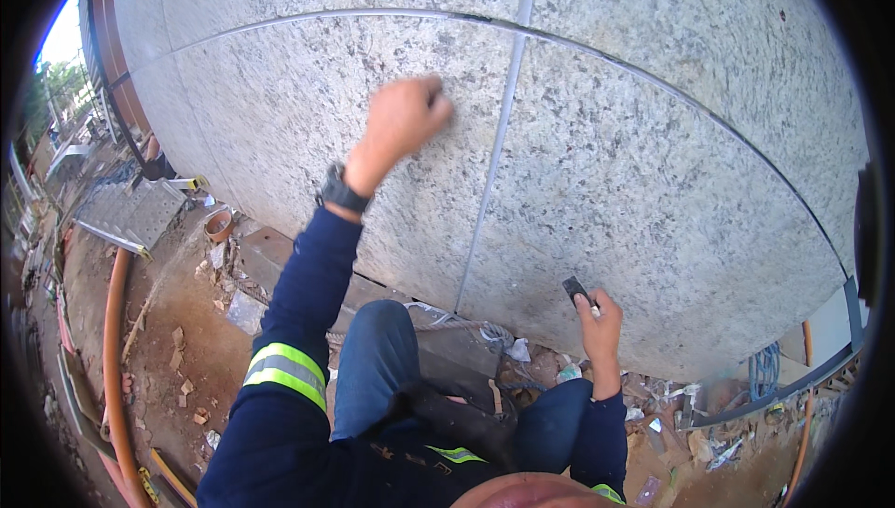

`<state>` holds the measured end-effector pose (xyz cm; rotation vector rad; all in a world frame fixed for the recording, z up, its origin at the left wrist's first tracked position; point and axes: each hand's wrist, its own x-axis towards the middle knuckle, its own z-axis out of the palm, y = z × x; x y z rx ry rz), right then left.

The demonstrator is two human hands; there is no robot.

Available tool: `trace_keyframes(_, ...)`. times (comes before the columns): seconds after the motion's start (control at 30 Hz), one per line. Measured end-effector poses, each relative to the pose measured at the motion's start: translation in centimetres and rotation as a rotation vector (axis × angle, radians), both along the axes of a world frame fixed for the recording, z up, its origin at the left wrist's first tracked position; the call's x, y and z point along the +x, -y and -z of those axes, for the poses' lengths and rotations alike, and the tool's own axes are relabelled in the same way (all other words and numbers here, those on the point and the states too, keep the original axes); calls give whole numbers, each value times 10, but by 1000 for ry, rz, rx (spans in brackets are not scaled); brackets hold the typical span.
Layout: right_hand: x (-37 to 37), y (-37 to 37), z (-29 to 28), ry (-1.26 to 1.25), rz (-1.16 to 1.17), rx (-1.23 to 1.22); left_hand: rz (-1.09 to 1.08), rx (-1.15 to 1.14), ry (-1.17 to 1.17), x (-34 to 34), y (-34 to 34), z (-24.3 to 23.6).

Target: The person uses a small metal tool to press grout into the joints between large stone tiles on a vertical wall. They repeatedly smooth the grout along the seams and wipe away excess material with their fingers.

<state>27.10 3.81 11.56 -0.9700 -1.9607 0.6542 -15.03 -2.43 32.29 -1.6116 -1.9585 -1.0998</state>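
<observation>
The right hand (601, 320) covers most of a small dark tool (575, 290); the left hand (403, 118) hides its fingertips against the granite slab (653, 182).

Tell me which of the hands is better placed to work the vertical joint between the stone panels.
Right, probably. The right hand holds a small dark tool low beside the vertical joint. The left hand is a bare fist pressed on the left panel.
</observation>
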Motion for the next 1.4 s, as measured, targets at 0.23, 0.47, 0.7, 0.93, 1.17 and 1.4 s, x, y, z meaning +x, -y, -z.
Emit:
trace_keyframes(0.23, 2, -12, 11, -26, 40, -134, -20, 660, -266, 4, 4, -11)
trace_keyframes(0.47, -7, -12, 15, 9, 42, -81, -96, 692, -338, 11, -14, -26)
trace_keyframes(0.7, -23, -10, 11, -153, 17, -190, -12, 565, -411, 18, -4, -41)
trace_keyframes(0.93, -67, 9, -139, -289, -63, 138, 592, 465, -438, 104, -22, 40)
trace_keyframes(1.17, -161, 16, -318, 384, -112, 1122, 744, -126, 323, 164, 8, 277)
trace_keyframes(1.4, -225, -29, -352, 499, -227, 1521, 700, -927, -36, 145, -7, 384)
